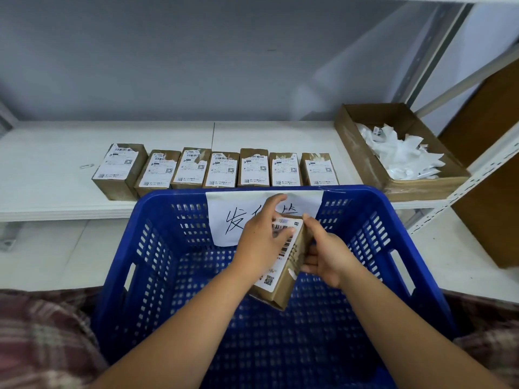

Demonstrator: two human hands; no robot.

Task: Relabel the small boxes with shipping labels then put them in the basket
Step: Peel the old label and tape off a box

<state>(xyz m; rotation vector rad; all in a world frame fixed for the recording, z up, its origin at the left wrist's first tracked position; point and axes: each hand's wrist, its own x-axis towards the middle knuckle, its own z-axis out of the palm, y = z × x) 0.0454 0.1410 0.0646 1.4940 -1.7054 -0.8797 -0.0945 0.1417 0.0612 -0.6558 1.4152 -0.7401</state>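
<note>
Reaching forward with both forearms over the blue basket point(168, 248). Clasping the small box point(280, 289) with the left grip point(262, 240), thumb flat across its shipping label point(289, 244). Clutching its right side with the right grip point(327, 252), fingers curled beneath. Held tilted over the basket's floor. Behind, on the shelf point(56, 164): seven labelled boxes point(222, 169) in a row, near a cardboard tray point(362, 153) of white scraps point(401, 155).

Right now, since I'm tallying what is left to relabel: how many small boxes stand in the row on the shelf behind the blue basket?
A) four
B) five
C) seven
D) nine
C: seven small boxes stand side by side on the shelf behind the basket, while an eighth box is held over the basket by the left hand and the right hand.
</note>
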